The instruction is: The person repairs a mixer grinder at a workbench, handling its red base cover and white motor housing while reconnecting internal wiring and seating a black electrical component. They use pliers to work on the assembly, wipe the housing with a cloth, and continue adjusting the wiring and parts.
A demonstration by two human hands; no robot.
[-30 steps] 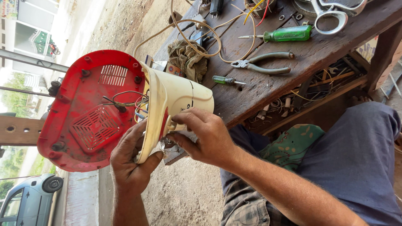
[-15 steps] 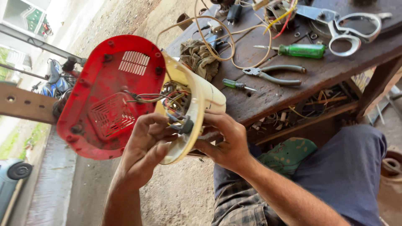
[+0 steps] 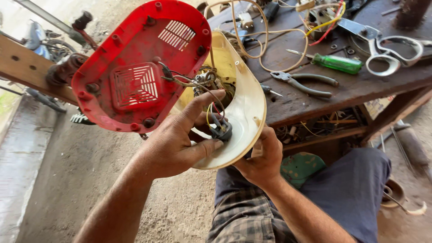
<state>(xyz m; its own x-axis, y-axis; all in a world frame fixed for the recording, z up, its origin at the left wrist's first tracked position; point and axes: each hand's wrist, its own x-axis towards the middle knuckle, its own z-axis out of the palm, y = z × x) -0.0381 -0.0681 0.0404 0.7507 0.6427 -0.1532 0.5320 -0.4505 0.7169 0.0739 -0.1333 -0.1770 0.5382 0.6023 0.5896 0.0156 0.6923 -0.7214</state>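
Observation:
I hold an opened appliance housing in front of me. Its cream plastic shell [image 3: 247,103] faces me with its hollow inside showing wires and a coil. A red vented cover [image 3: 139,67] hangs off its left side, joined by thin wires. My left hand [image 3: 177,144] reaches into the shell and pinches a small dark switch part [image 3: 221,130] between thumb and fingers. My right hand [image 3: 263,157] grips the shell's lower rim from underneath.
A dark wooden workbench [image 3: 360,85] stands behind, carrying pliers [image 3: 306,83], a green-handled screwdriver [image 3: 337,63], metal shears [image 3: 396,54] and loose cables. A lower shelf holds clutter. A wooden beam [image 3: 27,67] runs at left. Bare dirt floor lies below.
The housing has been turned so its open inside faces me. My left hand has moved from the shell's outside into it and onto the switch part.

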